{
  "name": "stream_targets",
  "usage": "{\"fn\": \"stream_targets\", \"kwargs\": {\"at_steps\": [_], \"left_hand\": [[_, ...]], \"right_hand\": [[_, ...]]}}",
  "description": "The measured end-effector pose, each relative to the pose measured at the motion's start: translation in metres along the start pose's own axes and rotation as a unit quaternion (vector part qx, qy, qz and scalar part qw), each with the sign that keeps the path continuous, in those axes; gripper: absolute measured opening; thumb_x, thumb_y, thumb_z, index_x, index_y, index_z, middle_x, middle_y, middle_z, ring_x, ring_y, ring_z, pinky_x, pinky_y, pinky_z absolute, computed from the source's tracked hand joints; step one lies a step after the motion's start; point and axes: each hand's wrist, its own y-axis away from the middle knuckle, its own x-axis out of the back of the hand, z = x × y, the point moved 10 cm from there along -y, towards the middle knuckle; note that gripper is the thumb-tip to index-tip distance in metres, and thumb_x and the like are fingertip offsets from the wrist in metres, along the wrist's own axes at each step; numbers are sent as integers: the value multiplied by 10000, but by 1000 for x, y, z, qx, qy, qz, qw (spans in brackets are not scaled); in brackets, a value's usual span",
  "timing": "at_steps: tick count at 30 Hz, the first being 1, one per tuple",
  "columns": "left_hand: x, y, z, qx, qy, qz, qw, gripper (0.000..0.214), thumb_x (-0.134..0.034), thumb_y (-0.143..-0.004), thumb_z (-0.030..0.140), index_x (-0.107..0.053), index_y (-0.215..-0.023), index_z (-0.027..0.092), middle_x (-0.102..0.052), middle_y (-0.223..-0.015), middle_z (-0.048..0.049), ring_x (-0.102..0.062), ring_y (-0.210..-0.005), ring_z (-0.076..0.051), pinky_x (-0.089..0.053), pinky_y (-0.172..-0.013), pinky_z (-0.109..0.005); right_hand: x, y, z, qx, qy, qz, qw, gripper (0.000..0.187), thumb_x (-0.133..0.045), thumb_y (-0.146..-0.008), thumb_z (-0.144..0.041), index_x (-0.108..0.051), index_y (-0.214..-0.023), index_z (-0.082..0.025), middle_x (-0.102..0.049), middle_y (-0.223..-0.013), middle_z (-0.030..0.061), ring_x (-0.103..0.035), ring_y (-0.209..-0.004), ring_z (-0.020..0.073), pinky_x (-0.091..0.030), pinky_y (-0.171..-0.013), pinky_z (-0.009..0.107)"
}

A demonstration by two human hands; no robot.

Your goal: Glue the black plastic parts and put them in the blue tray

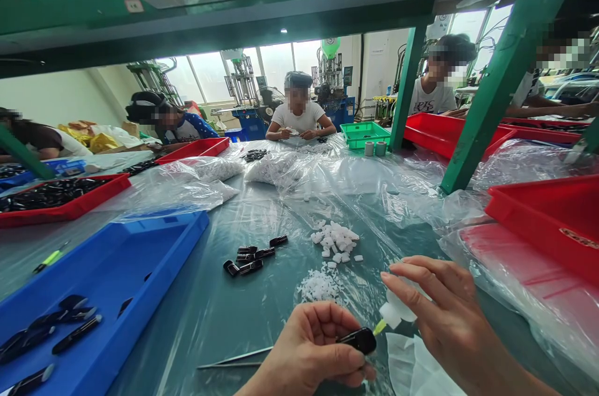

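Observation:
My left hand (309, 352) is closed on a small glossy black part (359, 340) near the bottom middle. My right hand (444, 315) grips a small white squeeze bottle (395, 310); its yellow tip touches the end of the black part. Just beyond my hands lie a heap of tiny white bits (319, 285), a pile of white plastic caps (334, 240) and several loose black parts (253, 257). Metal tweezers (234, 360) rest on the plastic sheet left of my left hand.
A blue tray (140, 259) with several black parts sits at the left. Red trays (543, 215) stand at the right and at the far left (60, 209). A green post (496, 90) slants up on the right. Several other people sit at the far end by a green basket (365, 133).

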Motion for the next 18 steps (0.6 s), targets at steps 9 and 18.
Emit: {"fn": "stream_targets", "kwargs": {"at_steps": [9, 18], "left_hand": [[2, 3, 1, 16, -9, 28, 999, 377, -882, -415, 209, -684, -717, 103, -703, -615, -55, -695, -550, -188, -508, -453, -167], [5, 9, 9, 7, -45, 55, 997, 363, -879, -429, 267, -743, -738, 133, -638, -440, -1, -583, -385, -88, -422, -372, -131]], "right_hand": [[-3, 2, 1, 3, -14, -5, 1000, 398, -369, -843, 34, -651, -995, -202, -678, -926, 43, -558, -960, 192, -328, -821, 363], [-15, 8, 9, -54, -53, -17, 997, 435, -323, -816, 31, -631, -1016, -202, -637, -941, 41, -522, -976, 189, -326, -848, 371]]}}
